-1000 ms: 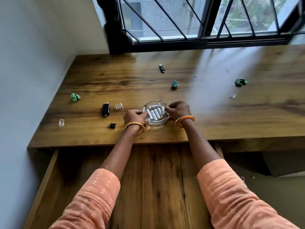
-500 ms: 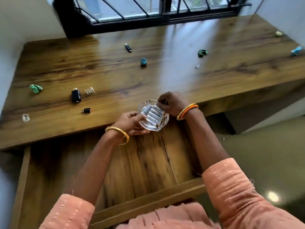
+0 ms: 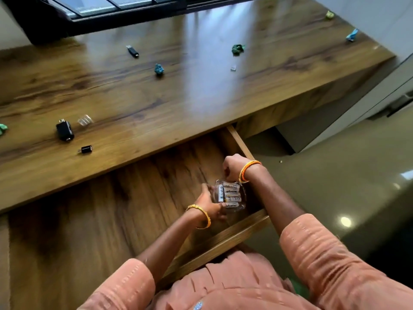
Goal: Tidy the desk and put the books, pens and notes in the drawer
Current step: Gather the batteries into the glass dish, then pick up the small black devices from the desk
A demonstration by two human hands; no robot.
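A clear glass dish (image 3: pixel 230 195) holding several white batteries is inside the open wooden drawer (image 3: pixel 223 240), in its near right corner. My left hand (image 3: pixel 211 203) grips the dish's left rim and my right hand (image 3: pixel 233 167) grips its far rim, fingers curled over the edge. The dish is low over the drawer floor; whether it rests on it cannot be told. No books, pens or notes are in view.
On the wooden desk (image 3: pixel 178 113) lie a black adapter (image 3: pixel 64 130), a small black plug (image 3: pixel 86 149), a clear cap (image 3: pixel 85 120), a USB stick (image 3: pixel 132 51), crumpled paper balls (image 3: pixel 159 69) (image 3: pixel 238 49) (image 3: pixel 352 35) and a tiny clear piece (image 3: pixel 233 68). Window frame behind.
Both hands carried the glass dish of batteries off the desk edge and down into the drawer's right front corner. The view swung left and down.
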